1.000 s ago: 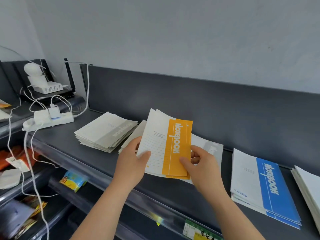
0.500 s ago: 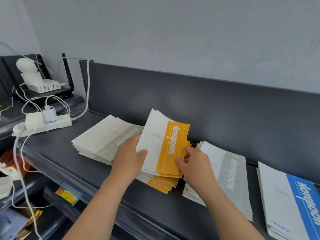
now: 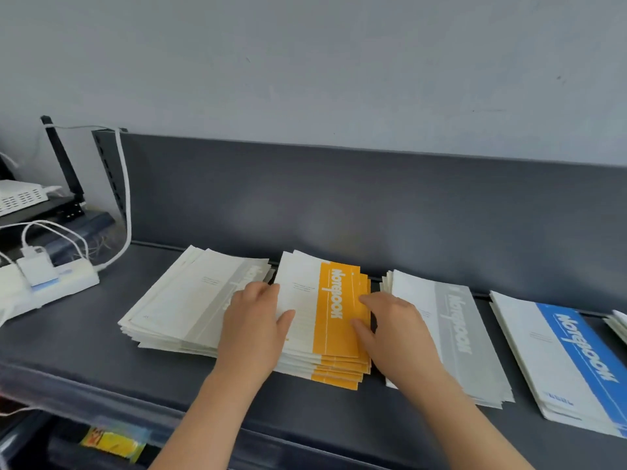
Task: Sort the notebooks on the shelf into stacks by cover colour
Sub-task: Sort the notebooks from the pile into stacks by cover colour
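A stack of orange-striped notebooks lies in the middle of the dark shelf. My left hand rests on the stack's left side, thumb on the top cover. On the stack's right edge lies my right hand, its fingers against the orange stripe. A grey-striped stack lies to the left, another grey-striped stack to the right. A blue-striped stack sits at the far right.
A white power strip with plugs and cables sits at the shelf's left end, below a white device. More white notebooks peek in at the right edge. A yellow packet lies on the lower shelf.
The orange notebooks I held tilted up have come down flat onto the orange stack. Both hands now lie along the stack's sides.
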A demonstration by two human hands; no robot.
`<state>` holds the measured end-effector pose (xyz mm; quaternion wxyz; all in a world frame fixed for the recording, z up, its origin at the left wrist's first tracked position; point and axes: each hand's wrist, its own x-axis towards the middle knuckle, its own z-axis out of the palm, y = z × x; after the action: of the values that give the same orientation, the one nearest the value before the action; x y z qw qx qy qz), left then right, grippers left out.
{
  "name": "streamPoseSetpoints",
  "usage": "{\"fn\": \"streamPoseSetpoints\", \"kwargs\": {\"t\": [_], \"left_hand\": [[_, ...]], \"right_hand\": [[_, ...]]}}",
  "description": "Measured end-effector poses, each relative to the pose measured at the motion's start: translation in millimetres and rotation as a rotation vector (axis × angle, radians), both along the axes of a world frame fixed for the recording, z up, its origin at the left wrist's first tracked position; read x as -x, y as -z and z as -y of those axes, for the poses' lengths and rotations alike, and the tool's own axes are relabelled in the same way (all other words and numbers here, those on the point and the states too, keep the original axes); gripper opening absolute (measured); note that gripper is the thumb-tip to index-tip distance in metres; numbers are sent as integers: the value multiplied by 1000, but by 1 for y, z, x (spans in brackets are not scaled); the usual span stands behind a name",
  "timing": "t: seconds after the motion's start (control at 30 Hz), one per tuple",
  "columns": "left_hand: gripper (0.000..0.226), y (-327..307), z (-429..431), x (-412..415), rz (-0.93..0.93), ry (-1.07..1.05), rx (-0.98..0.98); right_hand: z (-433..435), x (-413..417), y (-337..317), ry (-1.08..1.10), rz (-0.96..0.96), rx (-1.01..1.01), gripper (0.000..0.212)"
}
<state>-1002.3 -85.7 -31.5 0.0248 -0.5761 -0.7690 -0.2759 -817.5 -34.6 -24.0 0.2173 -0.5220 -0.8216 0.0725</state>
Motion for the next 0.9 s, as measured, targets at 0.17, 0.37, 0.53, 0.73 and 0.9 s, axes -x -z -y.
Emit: {"fn": "streamPoseSetpoints", "kwargs": {"t": [0.17, 0.37, 0.53, 0.73, 0.9], "left_hand": [[45, -17, 5, -25, 49, 169, -101], [40, -14, 3, -73, 69, 350, -136], [41, -14, 2, -126, 76, 447, -144], [42, -13, 1, -212, 98, 512, -120], [41, -5, 4, -303, 141, 534, -95]], "right_hand": [[17, -22, -5, 113, -78, -77, 38], [40, -75, -2, 264, -72, -95, 46], [57, -132, -1, 364, -86, -84, 40], [69, -221, 1, 448, -66, -86, 34], [81, -315, -1, 489, -40, -61, 27]]}}
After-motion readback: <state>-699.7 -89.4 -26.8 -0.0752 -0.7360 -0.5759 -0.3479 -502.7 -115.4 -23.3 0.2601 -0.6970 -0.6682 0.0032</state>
